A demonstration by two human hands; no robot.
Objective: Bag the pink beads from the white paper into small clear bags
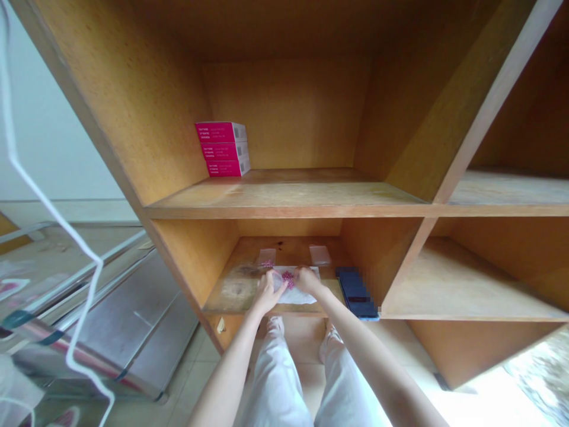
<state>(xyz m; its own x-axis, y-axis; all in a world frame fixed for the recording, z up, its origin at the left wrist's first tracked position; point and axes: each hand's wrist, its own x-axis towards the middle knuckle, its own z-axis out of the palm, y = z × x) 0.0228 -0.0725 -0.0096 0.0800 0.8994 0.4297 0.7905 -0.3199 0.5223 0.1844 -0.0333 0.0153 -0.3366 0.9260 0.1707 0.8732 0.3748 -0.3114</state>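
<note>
In the lower shelf compartment, a small cluster of pink beads (288, 279) lies over a white sheet (296, 296), between my two hands. My left hand (267, 293) is closed at the left of the beads, its thumb and fingers on what looks like a small clear plastic bag (278, 277). At the right edge of the cluster, my right hand (307, 280) is closed with curled fingers; what they pinch is too small to make out. Behind my left hand lies a clear bag with pink beads (267, 261). Another clear bag (320, 255) rests flat behind my right hand.
A dark blue phone-like item (357, 293) lies at the compartment's right side. Three stacked pink boxes (223, 149) stand on the shelf above. The shelf board (288, 211) runs above my hands. At the left are a metal-framed rack (133, 314) and a hanging white cable (57, 216).
</note>
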